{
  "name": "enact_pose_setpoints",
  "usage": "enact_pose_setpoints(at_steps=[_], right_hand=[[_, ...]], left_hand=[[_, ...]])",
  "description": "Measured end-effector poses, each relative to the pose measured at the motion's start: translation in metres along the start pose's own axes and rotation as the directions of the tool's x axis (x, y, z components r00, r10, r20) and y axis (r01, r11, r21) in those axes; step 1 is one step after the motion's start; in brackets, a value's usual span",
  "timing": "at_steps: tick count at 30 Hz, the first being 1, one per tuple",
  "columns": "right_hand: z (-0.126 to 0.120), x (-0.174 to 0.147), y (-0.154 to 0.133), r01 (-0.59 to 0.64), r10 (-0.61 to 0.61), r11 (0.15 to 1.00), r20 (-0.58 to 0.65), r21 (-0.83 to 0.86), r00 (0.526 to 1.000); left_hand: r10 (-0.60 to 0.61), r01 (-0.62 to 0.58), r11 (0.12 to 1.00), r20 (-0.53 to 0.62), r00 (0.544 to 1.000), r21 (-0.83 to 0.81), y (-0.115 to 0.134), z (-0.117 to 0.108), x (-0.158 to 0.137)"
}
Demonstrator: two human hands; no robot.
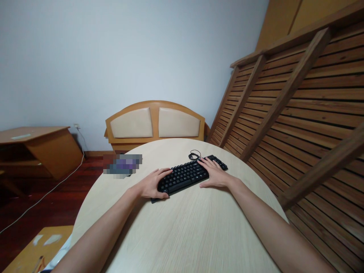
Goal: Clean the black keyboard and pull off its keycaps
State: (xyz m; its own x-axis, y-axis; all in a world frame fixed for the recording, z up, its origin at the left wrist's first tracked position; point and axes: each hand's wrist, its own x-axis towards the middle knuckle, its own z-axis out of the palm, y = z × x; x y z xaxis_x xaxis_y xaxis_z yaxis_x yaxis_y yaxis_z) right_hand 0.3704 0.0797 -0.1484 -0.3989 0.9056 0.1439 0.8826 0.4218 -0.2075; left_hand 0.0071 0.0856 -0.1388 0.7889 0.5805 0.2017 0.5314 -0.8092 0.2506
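Observation:
A black keyboard [183, 175] lies at a slant on the round pale wooden table [182, 235], its right end farther from me. My left hand [155, 184] spans the keyboard's left end, thumb by the near edge and fingers toward the far edge. Across the right part of the keys rests my right hand [214, 172], fingers spread and its thumb stretched to the near side. Behind the keyboard a thin black cable [194, 155] is coiled on the table. Parts of the keys are hidden under both hands.
A blurred-out item [123, 166] sits at the table's left edge. Slatted wooden panels [284, 102] lean along the right side. Beyond the table stands a padded headboard [155, 121]. At the left are a wooden desk [54, 151] and a white cord [54, 187].

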Motion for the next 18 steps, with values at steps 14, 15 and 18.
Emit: enact_pose_setpoints(at_steps=[14,15,18], right_hand=[[-0.005,-0.015,-0.017,-0.138,0.137,0.99,0.013,0.024,0.99],[-0.009,-0.018,-0.018,-0.131,0.131,0.991,0.001,0.019,0.991],[-0.013,-0.029,-0.021,-0.066,0.065,0.998,-0.054,-0.004,0.996]], left_hand=[[-0.169,0.169,0.986,0.112,0.979,0.011,-0.003,-0.002,0.001],[-0.158,0.159,0.987,0.121,0.98,-0.004,-0.004,-0.003,0.001],[-0.106,0.112,0.993,0.137,0.985,-0.037,-0.007,-0.004,0.003]])
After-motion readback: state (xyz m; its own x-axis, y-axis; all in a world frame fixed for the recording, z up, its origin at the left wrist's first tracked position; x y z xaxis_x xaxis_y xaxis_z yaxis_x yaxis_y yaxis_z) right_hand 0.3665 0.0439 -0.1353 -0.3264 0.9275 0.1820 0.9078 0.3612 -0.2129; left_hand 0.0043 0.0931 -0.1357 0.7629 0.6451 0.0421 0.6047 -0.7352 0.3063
